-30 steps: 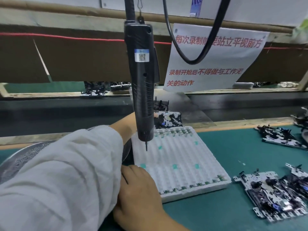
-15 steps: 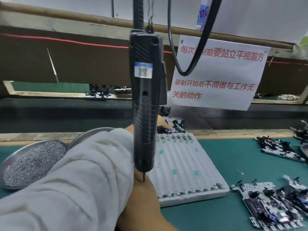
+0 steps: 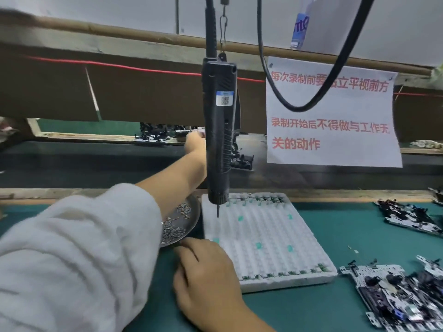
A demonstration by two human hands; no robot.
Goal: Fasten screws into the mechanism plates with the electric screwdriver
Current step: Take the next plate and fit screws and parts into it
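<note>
The right hand (image 3: 206, 274) rests knuckles-up, fingers curled at the round metal screw dish (image 3: 189, 224), grip unclear. Beyond it hangs the black electric screwdriver (image 3: 220, 140). Farther, the left hand (image 3: 195, 143) reaches toward black-and-white mechanism plates (image 3: 155, 135), fingers blurred.

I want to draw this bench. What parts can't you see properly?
Head view only:
- Left hand: its fingers are blurred and partly behind the electric screwdriver.
- Right hand: fingertips tucked under, so any screw is hidden.
- Dish of screws: mostly covered by the white sleeve.
- Mechanism plates: cut off by the right edge.
</note>
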